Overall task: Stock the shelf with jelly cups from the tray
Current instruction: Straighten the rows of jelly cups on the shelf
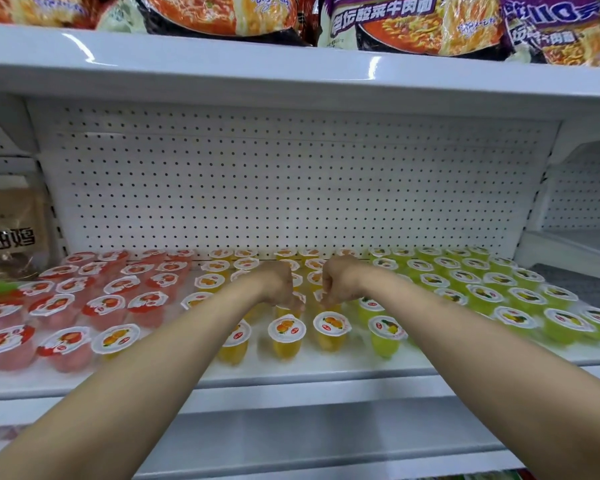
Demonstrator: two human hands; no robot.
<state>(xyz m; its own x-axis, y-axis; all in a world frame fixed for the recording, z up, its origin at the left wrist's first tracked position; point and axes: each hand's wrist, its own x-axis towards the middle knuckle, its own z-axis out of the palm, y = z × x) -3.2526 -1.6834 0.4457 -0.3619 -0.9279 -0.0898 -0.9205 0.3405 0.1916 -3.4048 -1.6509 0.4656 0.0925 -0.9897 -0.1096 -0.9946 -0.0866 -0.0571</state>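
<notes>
Careful: your left hand (278,285) and right hand (338,284) each keep a narrow grip on a yellow jelly cup (288,308); crowded neighbours on the shelf (291,375) could topple.

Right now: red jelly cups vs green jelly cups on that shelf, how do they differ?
The red jelly cups fill the shelf's left end; the green jelly cups fill its right end, with the yellow cups and both hands between them. The red lids show red fruit, the green lids yellow fruit. Both are small clear cups with white peel lids, standing upright in rows.
</notes>
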